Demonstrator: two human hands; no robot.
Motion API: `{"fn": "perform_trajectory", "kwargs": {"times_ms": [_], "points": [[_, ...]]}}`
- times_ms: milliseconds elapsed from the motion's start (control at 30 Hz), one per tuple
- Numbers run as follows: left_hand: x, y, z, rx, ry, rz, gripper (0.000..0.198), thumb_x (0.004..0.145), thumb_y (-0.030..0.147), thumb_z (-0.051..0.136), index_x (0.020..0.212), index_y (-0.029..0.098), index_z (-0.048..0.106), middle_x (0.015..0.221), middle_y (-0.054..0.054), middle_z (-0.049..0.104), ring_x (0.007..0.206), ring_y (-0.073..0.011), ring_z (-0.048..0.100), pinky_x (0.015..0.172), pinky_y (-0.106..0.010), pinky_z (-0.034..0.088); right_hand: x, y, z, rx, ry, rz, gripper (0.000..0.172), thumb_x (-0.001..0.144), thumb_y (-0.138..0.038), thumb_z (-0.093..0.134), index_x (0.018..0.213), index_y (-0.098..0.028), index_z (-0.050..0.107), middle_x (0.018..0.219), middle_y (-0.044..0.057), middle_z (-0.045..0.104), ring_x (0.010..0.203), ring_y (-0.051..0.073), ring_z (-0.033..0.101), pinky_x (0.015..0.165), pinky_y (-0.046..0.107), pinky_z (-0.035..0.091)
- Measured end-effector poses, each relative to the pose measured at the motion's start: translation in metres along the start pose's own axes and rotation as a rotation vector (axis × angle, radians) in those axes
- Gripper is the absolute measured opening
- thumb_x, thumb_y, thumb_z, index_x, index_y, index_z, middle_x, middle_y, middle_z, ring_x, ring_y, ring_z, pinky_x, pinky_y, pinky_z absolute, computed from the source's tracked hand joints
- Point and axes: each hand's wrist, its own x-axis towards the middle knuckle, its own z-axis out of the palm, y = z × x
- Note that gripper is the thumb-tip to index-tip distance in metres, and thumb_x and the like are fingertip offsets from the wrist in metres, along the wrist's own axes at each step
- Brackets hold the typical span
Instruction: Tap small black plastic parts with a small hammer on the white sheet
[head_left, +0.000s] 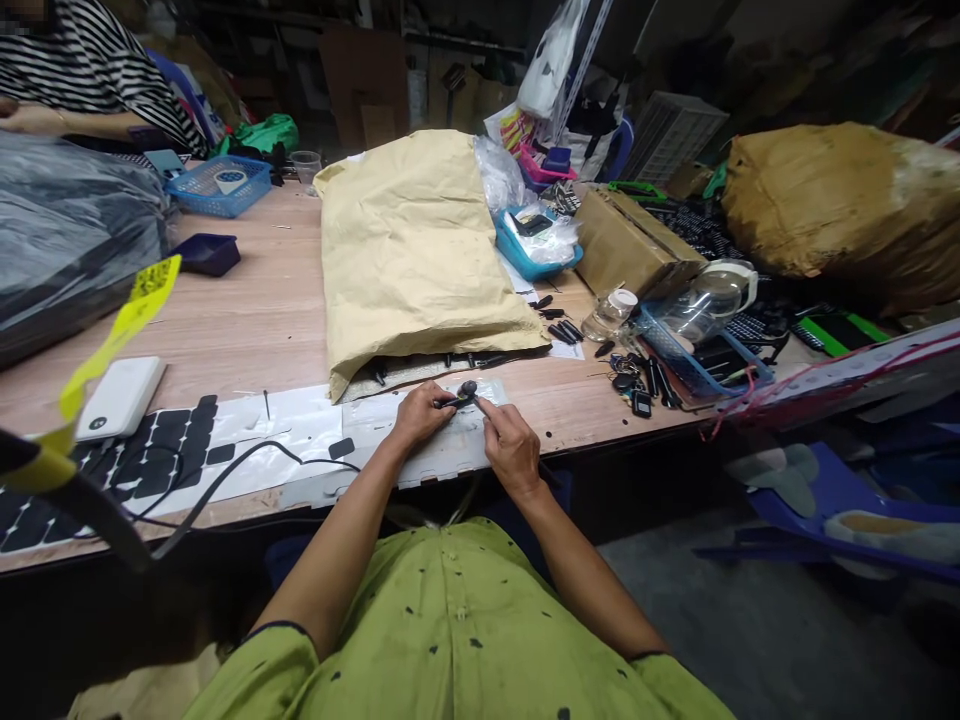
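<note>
My left hand (421, 412) is closed around a small black part (459, 397) that sticks out to the right of its fingers. My right hand (510, 446) is beside it, fingers curled, with the forefinger tip touching that part. Both hands rest over a white backing sheet (390, 440) at the near edge of the wooden table (262, 320). A large tan paper sack (412, 250) lies just beyond my hands, with several small black pieces showing under its near edge.
Black adhesive pads on a sheet (150, 450), a white power bank (120, 397) and a black cable (225, 480) lie at left. Blue baskets (694, 365), a cardboard box (630, 245) and loose black parts (562, 325) sit at right. Another person's striped sleeve (97, 70) is at far left.
</note>
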Motion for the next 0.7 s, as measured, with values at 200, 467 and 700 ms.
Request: {"fn": "perform_trajectory", "kwargs": {"times_ms": [200, 467, 700], "points": [[-0.005, 0.006, 0.001, -0.017, 0.058, -0.045, 0.046, 0.073, 0.019, 0.072, 0.118, 0.028, 0.075, 0.092, 0.001, 0.072, 0.085, -0.0189, 0.066, 0.078, -0.028, 0.05, 0.0, -0.006, 0.006, -0.042, -0.02, -0.066, 0.047, 0.094, -0.01, 0.048, 0.127, -0.032, 0.073, 0.091, 0.004, 0.068, 0.081, 0.015, 0.061, 0.074, 0.022, 0.045], [-0.007, 0.008, 0.003, -0.046, 0.074, -0.091, 0.069, 0.071, 0.017, 0.072, 0.138, 0.031, 0.061, 0.09, 0.004, 0.071, 0.077, -0.0166, 0.065, 0.075, -0.027, 0.05, 0.007, 0.012, 0.007, -0.072, 0.019, 0.001, 0.045, 0.095, -0.011, 0.047, 0.125, -0.031, 0.073, 0.093, 0.004, 0.068, 0.083, 0.016, 0.06, 0.073, 0.023, 0.042], [-0.005, 0.009, 0.003, 0.015, 0.039, -0.037, 0.025, 0.077, 0.022, 0.071, 0.099, 0.028, 0.08, 0.098, -0.002, 0.072, 0.089, -0.0222, 0.067, 0.082, -0.032, 0.052, 0.019, 0.054, 0.011, -0.182, 0.067, 0.193, 0.042, 0.092, -0.008, 0.05, 0.117, -0.027, 0.077, 0.088, 0.007, 0.064, 0.081, 0.02, 0.052, 0.073, 0.029, 0.037]]}}
